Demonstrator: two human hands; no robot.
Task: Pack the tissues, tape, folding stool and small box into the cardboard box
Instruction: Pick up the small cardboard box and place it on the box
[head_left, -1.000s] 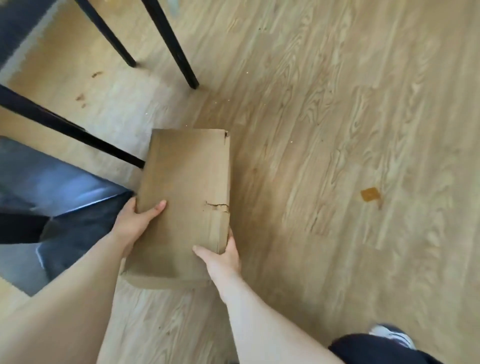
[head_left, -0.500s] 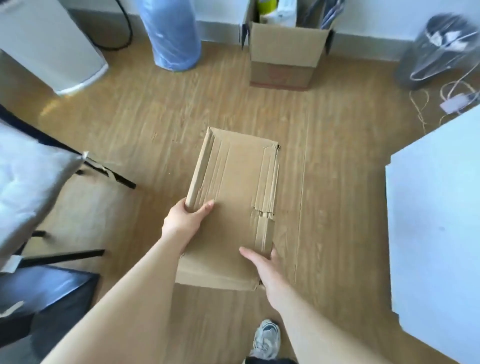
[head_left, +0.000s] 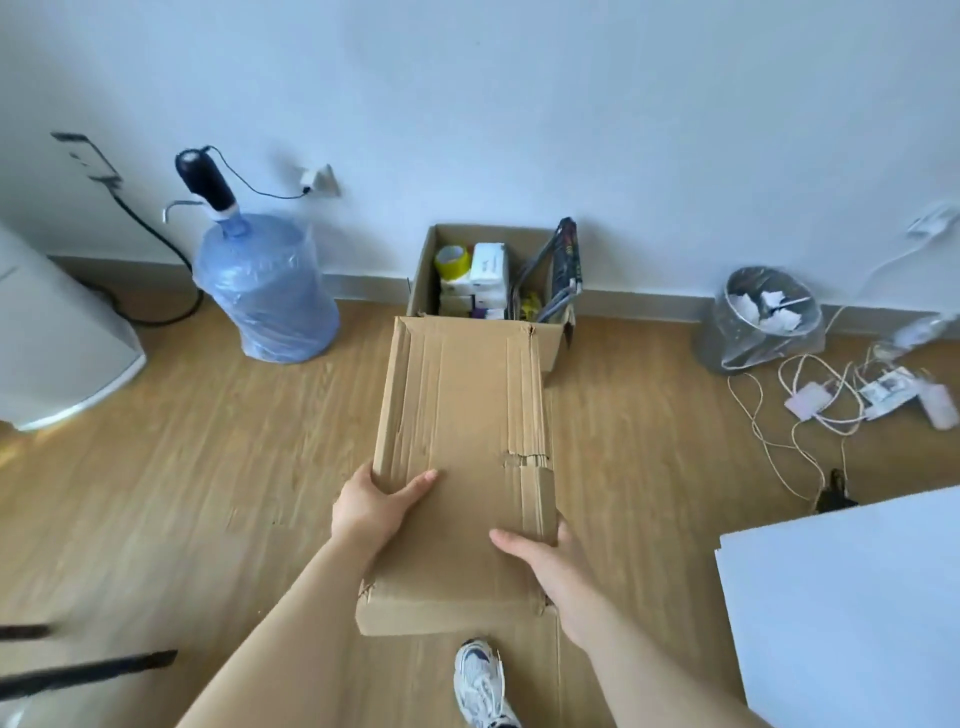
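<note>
We hold a flat piece of cardboard (head_left: 462, 467) in the middle of the frame, above the wooden floor (head_left: 182, 467). Our left hand (head_left: 371, 506) grips its left edge, with the thumb on top and the fingers curled under. Our right hand (head_left: 548, 564) grips the right edge lower down, thumb on top too. So both hands are closed on the cardboard. It is creased with long fold lines and has a small tear near its right side. Its far end covers part of the open cardboard box (head_left: 423, 270) that stands on the floor against the white wall (head_left: 519, 104), at the top middle of the frame. Inside that box we see a roll of yellow tape (head_left: 452, 260), white packs of tissues (head_left: 488, 267), and a dark folded thing (head_left: 563, 265) leaning at the right side; we cannot tell for sure what it is. A big blue water bottle (head_left: 262, 296) with a black pump stands at the upper left. A bin (head_left: 761, 317) with a clear bag sits at the upper right, with white cords (head_left: 795, 410) beside it on the floor. One white shoe (head_left: 480, 680) shows at the bottom middle. A white board (head_left: 852, 613) fills the lower right corner.
</note>
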